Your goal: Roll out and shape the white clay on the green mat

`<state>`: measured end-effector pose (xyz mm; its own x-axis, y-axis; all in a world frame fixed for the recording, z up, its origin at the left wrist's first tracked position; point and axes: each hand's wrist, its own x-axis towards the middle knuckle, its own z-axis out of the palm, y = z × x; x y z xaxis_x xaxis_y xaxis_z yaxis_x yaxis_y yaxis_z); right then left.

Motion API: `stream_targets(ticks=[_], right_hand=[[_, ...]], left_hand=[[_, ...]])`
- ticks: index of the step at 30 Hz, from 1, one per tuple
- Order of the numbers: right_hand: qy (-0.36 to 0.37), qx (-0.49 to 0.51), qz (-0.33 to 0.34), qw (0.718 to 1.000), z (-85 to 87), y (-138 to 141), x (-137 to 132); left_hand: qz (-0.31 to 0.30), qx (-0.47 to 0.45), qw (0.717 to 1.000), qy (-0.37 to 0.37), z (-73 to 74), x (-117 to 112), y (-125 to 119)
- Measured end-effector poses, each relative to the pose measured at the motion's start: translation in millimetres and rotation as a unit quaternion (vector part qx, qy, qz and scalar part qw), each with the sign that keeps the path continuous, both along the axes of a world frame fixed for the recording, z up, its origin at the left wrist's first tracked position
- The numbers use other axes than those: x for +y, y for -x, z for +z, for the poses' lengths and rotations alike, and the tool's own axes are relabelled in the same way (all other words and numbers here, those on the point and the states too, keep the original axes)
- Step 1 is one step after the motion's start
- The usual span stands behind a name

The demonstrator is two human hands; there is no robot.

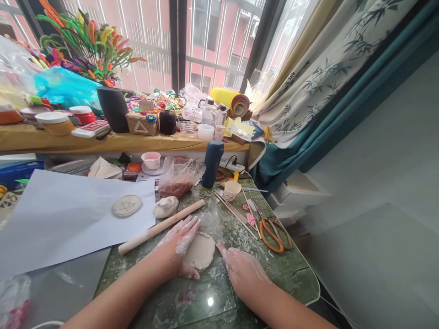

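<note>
A: Log the hands first.

B: Left hand (180, 244): laid over the left side of the pale clay disc (200, 252), fingers extended, thumb spread apart toward the near side. White residue on the fingers.

A: And the right hand (245, 269)?

B: One digit reaches toward the disc's right edge; contact unclear. The other fingers are mostly hidden, so whether they pinch anything, I cannot tell.

A: Position of the disc?

B: Flat on a clear sheet (219, 292) on the green worktop (295, 278), between the hands. It is roughly round, edge uneven.

A: Surroundings, left and far?

B: Rolling pin (163, 226) lying aslant just beyond the left hand. Past it, a white lump (166, 207). Further left, white paper (72, 214) bearing a round piece marked with a star (127, 206).

A: Right side?

B: Orange-handled scissors (265, 221), thin sticks (236, 214) to their left, and a paper cup (232, 191) at the far end. A dark blue bottle (212, 164) stands upright beyond.
</note>
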<state>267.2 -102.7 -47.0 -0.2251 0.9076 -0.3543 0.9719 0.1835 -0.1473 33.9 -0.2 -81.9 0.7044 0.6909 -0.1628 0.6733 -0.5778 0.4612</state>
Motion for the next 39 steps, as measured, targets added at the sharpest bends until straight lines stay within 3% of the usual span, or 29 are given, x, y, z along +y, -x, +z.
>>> stream_targets(ticks=[8, 13, 20, 24, 33, 39], right_hand=[[-0.015, -0.034, -0.013, 0.999, -22.5, 20.0, -10.3], [-0.059, 0.018, -0.024, 0.998, -33.9, 27.4, -10.7], [-0.066, 0.026, -0.072, 0.995, -17.5, 14.0, -9.8], [-0.068, 0.021, -0.084, 0.994, -18.0, 6.9, -12.0], [-0.011, -0.042, -0.103, 0.994, 0.5, 55.9, -23.8], [-0.047, 0.005, -0.116, 0.992, -0.1, 27.1, -14.8]], left_hand=[[-0.019, -0.003, 1.0, -0.002, 5.5, 0.3, -0.7], [-0.016, -0.016, 0.999, -0.03, 7.8, -1.7, 2.1], [0.004, -0.011, 0.999, -0.049, 22.0, -11.7, 6.0], [0.006, -0.012, 0.998, -0.065, 24.4, -15.6, 7.8], [-0.012, 0.008, 0.995, -0.103, 28.6, -24.0, 3.8], [-0.019, 0.031, 0.994, -0.103, 32.5, -25.5, 0.8]])
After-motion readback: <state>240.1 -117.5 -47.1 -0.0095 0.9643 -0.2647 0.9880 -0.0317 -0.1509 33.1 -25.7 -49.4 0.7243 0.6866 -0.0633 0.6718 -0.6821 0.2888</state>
